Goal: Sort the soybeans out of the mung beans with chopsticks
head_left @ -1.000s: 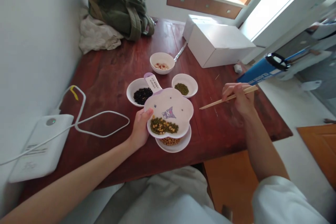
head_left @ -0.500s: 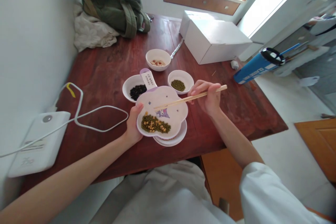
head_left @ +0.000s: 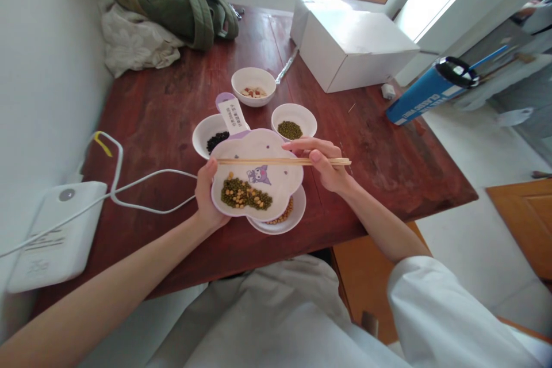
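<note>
My left hand [head_left: 209, 194] grips the left rim of a flower-shaped plate [head_left: 276, 152] with a cartoon print, thumb on top. On the plate's lower left lie green and yellow beans [head_left: 245, 194] mixed together. Wooden chopsticks [head_left: 267, 161] are held in my right hand [head_left: 326, 164]; they run level across the plate, tips near my left thumb. The plate partly covers a white bowl [head_left: 293, 219] of yellow beans below it. Beyond the plate are a bowl of black beans [head_left: 217, 141], a bowl of green beans [head_left: 290, 130] and a bowl of pale, brownish pieces [head_left: 253, 92].
A labelled paper tag [head_left: 233, 116] sits by the black-bean bowl. At the back stands a white box [head_left: 351, 46], with a blue tumbler [head_left: 431, 92] to its right. A green bag [head_left: 172, 0] is at the far left. A white power bank [head_left: 56, 236] and cable [head_left: 150, 174] lie left.
The chopsticks have swung from slanted to nearly level, their tips moving left across the plate. My right hand has shifted left and slightly lower. More of the yellow beans in the lower bowl show.
</note>
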`<state>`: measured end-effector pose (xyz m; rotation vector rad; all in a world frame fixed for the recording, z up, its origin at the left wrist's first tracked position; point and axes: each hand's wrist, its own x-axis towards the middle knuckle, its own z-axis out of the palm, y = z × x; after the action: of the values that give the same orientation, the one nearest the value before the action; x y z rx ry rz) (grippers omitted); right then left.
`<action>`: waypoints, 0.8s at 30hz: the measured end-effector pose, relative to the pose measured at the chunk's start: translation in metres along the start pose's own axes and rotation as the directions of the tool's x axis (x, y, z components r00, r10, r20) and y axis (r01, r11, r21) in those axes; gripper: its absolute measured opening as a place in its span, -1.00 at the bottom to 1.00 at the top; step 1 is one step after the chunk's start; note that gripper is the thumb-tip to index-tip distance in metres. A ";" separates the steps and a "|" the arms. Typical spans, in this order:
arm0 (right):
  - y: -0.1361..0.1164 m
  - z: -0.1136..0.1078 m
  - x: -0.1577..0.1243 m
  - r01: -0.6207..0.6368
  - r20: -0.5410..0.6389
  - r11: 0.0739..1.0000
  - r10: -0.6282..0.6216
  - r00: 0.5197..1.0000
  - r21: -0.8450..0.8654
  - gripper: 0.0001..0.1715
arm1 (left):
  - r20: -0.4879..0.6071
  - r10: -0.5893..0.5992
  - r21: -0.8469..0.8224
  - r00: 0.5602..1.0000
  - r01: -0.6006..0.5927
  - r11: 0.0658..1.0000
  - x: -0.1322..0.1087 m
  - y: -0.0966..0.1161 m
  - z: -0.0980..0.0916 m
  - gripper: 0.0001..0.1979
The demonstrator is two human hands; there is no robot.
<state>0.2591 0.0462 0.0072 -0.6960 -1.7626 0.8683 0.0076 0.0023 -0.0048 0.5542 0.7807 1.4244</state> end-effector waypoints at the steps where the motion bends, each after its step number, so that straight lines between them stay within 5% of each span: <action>1: 0.001 -0.001 0.000 0.034 0.009 0.999 -0.034 0.999 -0.002 -0.32 | 0.016 -0.006 -0.005 1.000 0.006 1.000 0.000 0.000 0.000 -0.41; 10: 0.002 -0.001 -0.004 0.083 0.039 0.995 -0.085 0.996 0.056 -0.39 | 0.046 -0.052 0.041 0.998 0.050 0.998 0.001 0.004 0.001 -0.27; 18: 0.007 0.008 -0.009 -0.144 -0.040 0.977 0.152 0.988 0.156 -0.28 | 0.079 -0.100 0.011 0.992 0.100 0.995 0.000 0.004 -0.001 -0.13; 24: 0.008 0.005 -0.008 -0.185 0.017 0.969 0.184 0.983 0.165 -0.31 | 0.094 -0.093 -0.015 0.991 0.094 0.995 0.002 0.002 -0.001 -0.18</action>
<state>0.2576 0.0431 -0.0046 -0.7567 -1.6225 1.1290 0.0057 0.0040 -0.0038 0.5584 0.7091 1.3095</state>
